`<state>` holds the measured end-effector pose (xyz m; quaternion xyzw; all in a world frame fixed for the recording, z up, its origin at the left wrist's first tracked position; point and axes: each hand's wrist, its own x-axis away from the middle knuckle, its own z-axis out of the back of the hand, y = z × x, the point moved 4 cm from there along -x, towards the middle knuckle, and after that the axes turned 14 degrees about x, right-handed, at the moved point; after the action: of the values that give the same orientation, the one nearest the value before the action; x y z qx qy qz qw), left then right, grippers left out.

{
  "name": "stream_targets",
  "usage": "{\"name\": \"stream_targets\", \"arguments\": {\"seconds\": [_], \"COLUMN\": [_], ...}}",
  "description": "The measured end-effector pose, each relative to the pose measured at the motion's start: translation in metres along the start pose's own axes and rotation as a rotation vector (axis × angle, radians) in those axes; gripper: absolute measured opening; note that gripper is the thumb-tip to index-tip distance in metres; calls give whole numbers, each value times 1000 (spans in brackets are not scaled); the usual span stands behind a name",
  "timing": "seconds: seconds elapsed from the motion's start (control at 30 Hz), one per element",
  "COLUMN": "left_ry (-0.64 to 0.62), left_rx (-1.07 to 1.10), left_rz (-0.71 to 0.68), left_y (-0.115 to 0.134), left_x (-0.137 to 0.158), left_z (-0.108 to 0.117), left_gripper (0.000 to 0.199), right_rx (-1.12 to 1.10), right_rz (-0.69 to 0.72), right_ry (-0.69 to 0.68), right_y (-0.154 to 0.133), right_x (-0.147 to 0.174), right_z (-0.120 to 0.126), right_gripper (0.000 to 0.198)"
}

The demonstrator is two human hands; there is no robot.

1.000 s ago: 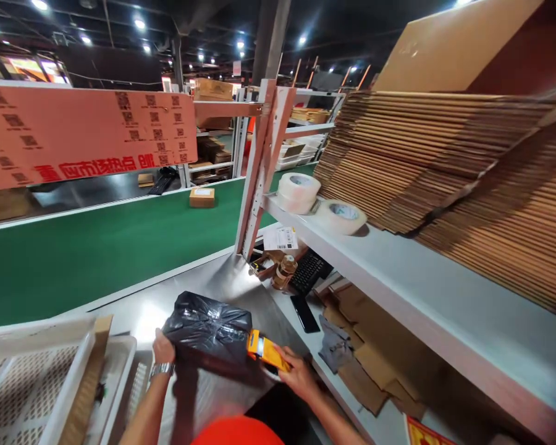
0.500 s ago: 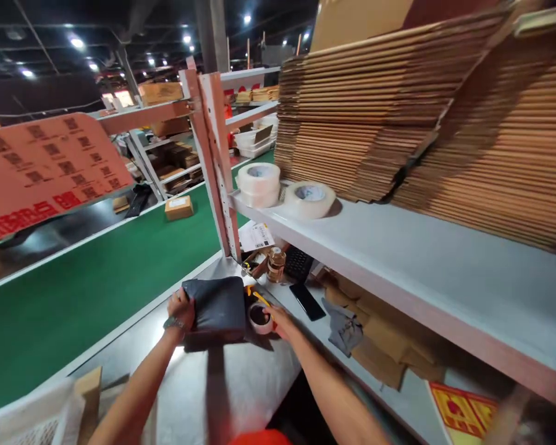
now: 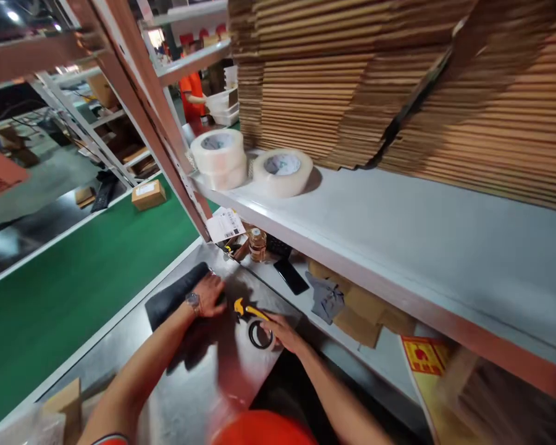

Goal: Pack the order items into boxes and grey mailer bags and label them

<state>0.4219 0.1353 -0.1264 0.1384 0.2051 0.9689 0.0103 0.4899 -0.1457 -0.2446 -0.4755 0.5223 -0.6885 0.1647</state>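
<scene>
A black wrapped package (image 3: 169,300) lies on the metal worktable (image 3: 185,402), close to the conveyor edge. My left hand (image 3: 208,295), with a watch on the wrist, is against the package's right side. Its fingers are partly spread, and the forearm covers part of the package. In my right hand (image 3: 280,330) is a tape dispenser (image 3: 251,310) with yellow parts and a roll of tape on it. It is held above the table, to the right of the package.
A green conveyor (image 3: 92,259) carries a small carton (image 3: 148,194). Clear tape rolls (image 3: 282,173) and stacked flat cardboard (image 3: 315,80) occupy the shelf (image 3: 398,216). Beneath it are a phone (image 3: 290,276), a bottle (image 3: 257,245) and a paper label (image 3: 225,225). A co-worker (image 3: 192,93) stands beyond.
The view has swung right and down. My left hand has shifted from the package's left side to its right, and the package now sits nearer the conveyor. The tape dispenser stays in my right hand.
</scene>
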Motion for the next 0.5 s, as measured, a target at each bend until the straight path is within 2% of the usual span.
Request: {"name": "stream_targets", "arguments": {"seconds": [0.1,0.13,0.2,0.23,0.27,0.3,0.4,0.43,0.47,0.5], "left_ry": [355,451,572,587,559,498,160,60,1,-14], "left_rx": [49,56,48,35,28,34,92,102,96,78], "left_rz": [646,823,1035,1042,957,794,89,-78,-154,-154], "left_y": [-32,-40,-50,-51,-48,-41,4,19,29,35], "left_x": [15,24,44,53,61,68,90,98,103,103], "left_z": [23,29,36,35,31,24,-14,-26,-35,-40], "left_gripper": [77,78,77,76,76,79,84,78,69,61], "right_rx": [-38,-34,-7,2,5,5,12,12,4,-5], "right_rz": [-49,-72,-100,-101,-104,-112,-162,-180,-192,-192], "right_ry": [-205,-282,-400,-433,-446,-448,-461,-451,-424,-373], "right_y": [23,26,26,24,23,23,31,35,39,42], "right_x": [34,43,52,53,52,49,42,41,42,45], "right_z": [-12,-18,-28,-30,-31,-31,-26,-24,-22,-21], "right_gripper": [49,47,42,42,43,45,54,54,54,52]}}
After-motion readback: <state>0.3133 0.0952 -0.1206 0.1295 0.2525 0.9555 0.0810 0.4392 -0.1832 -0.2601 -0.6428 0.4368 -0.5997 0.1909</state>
